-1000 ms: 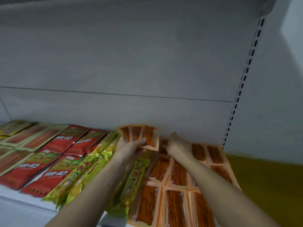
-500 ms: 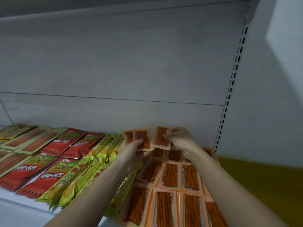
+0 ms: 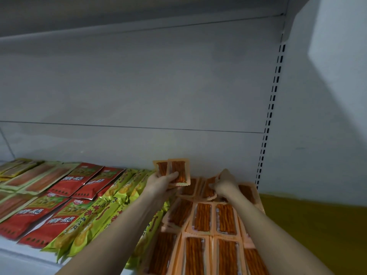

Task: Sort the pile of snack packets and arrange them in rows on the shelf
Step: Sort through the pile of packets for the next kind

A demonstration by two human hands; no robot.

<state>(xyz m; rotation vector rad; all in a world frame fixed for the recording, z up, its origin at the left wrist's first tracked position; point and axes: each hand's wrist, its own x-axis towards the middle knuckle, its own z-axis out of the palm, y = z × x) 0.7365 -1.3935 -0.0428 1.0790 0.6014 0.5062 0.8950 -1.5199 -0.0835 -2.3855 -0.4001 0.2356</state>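
The left hand [image 3: 161, 182] grips a small fan of orange packets [image 3: 174, 171], thumb curled across their faces, raised just above the shelf [image 3: 17, 253] near the back panel [image 3: 139, 86]; the right hand [image 3: 225, 185] rests on an orange packet [image 3: 208, 188] lying at the back of the shelf, fingers curled down onto it, the grip itself partly hidden. Rows of orange packets [image 3: 202, 217] lie flat on the shelf in front of both hands; green-yellow packets [image 3: 103, 215] lie in a row to their left; red packets [image 3: 65, 213] lie further left on the shelf; pale green-edged packets [image 3: 35, 177] sit at the shelf's far left. A slotted upright [image 3: 273, 100] stands at the shelf's right end.
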